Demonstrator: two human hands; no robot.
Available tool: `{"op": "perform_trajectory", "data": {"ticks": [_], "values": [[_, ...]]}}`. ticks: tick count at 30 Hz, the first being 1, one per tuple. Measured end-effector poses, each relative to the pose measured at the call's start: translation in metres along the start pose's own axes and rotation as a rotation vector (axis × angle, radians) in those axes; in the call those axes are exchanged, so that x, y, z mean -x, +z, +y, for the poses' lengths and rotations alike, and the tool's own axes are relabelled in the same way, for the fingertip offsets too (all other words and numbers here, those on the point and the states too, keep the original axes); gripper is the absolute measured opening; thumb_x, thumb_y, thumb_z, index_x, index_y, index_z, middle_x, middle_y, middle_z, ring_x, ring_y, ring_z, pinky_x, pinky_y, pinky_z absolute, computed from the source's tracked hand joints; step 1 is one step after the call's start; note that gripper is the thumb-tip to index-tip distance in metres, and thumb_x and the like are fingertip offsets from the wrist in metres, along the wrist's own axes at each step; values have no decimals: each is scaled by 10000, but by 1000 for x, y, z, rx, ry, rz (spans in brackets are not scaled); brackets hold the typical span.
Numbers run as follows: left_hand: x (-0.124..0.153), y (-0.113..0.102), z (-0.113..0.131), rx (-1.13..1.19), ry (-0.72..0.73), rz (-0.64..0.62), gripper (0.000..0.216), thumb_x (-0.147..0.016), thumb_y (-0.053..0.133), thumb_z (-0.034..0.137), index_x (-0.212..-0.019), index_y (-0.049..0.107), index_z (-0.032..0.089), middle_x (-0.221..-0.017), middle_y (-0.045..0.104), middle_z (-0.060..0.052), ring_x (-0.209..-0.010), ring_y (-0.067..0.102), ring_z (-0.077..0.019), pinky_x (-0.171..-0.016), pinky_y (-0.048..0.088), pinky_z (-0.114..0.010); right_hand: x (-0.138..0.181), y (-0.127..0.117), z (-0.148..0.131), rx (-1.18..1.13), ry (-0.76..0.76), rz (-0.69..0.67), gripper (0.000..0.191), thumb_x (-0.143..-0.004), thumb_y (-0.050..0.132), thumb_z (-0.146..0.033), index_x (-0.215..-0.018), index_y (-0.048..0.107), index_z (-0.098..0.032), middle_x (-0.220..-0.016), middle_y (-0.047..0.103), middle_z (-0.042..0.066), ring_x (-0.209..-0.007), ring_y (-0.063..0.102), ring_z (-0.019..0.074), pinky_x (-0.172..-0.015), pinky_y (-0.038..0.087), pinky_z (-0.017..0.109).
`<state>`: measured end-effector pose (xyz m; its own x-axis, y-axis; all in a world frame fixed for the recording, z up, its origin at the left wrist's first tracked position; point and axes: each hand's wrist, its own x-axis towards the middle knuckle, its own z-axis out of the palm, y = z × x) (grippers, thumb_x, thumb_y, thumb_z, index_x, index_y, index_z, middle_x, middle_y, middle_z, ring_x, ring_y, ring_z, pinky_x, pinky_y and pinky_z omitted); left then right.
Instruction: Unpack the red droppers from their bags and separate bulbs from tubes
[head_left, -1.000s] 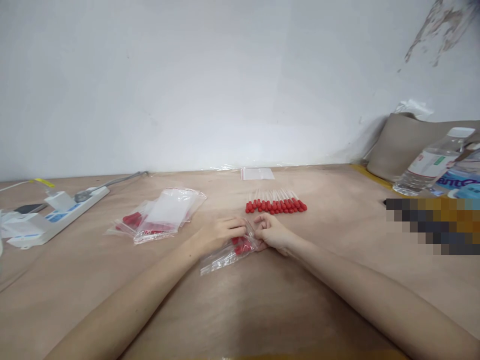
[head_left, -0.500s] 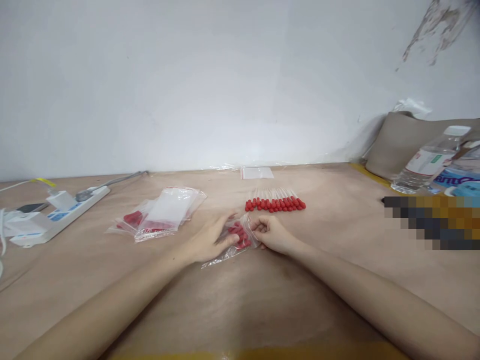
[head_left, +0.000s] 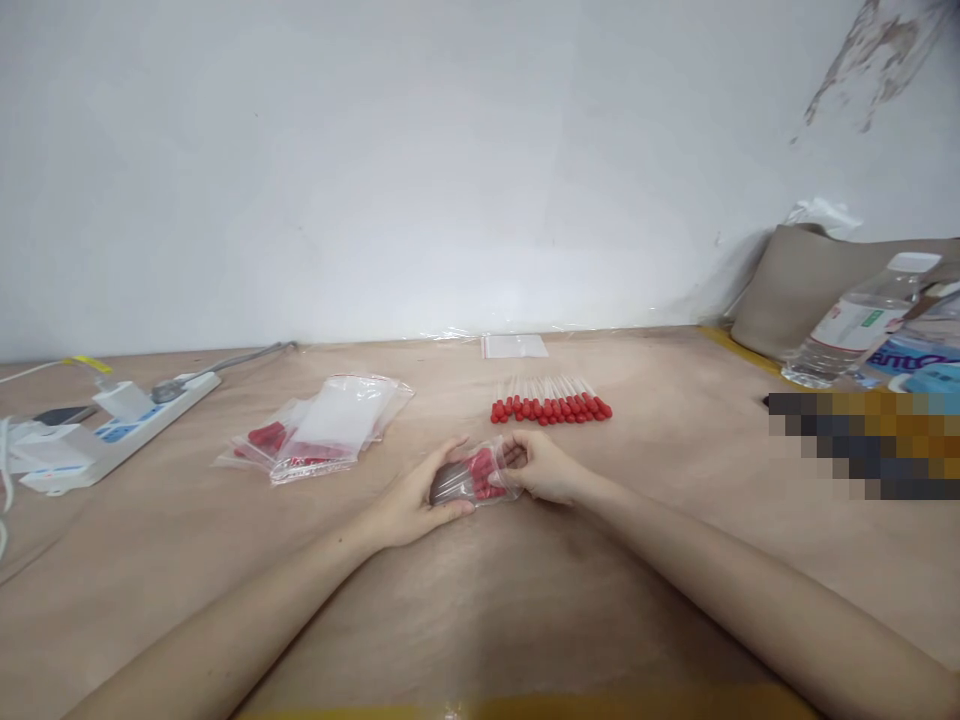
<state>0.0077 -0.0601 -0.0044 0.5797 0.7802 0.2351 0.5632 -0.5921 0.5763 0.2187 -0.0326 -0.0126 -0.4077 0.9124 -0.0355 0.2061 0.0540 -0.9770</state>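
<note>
A clear plastic zip bag (head_left: 457, 486) lies in front of me with several slim, clear sticks inside, their red bulb-like ends (head_left: 484, 470) toward the right. My left hand (head_left: 416, 500) curves around the bag's left end, thumb along the near edge and fingers on the far side. At the bag's right end, my right hand (head_left: 544, 467) has its thumb and fingers closed on the plastic edge; some fingertips show behind or inside the film. Just beyond my hands, a row of similar red-ended sticks (head_left: 551, 408) rests on the table.
To the left lies a pile of clear bags (head_left: 337, 425), some with red ends inside. A flat white bag (head_left: 514, 346) is by the wall. A power strip (head_left: 120, 440) with chargers occupies the far left. On the right stand a water bottle (head_left: 855, 325) and a pixelated patch.
My left hand has shifted slightly toward me, its thumb moving off the red ends to the near edge. The bag has turned and lies straighter; my right hand stays at its right end.
</note>
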Motion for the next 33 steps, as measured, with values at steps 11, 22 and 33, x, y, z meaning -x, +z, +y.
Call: {"op": "perform_trajectory", "data": {"ticks": [11,22,33], "values": [[2,-2,1,-81,7,21,583,-782,550,418,-1289,340,220,-1239,506,-67,-1084,502,-218,-907,409,-343,4,4,-9,-244,-14,-123,304,-565,733,-337,-707,543,-147,-665,609,-8,-611,570,97,-582,467,233],[6,-7,-2,-71,-48,-11,529,-775,552,444,-1240,423,225,-1159,563,-53,-928,562,-193,-760,462,-291,11,-18,-8,-382,130,-62,366,-514,778,-215,-794,551,-155,-779,612,-5,-683,609,105,-665,530,263],[6,-9,-1,-87,-54,-20,506,-774,546,455,-1215,446,228,-1174,558,-55,-969,556,-210,-826,446,-328,15,-99,-37,-129,50,28,253,-615,716,-261,-829,644,-148,-848,679,68,-786,636,163,-726,533,298]]}}
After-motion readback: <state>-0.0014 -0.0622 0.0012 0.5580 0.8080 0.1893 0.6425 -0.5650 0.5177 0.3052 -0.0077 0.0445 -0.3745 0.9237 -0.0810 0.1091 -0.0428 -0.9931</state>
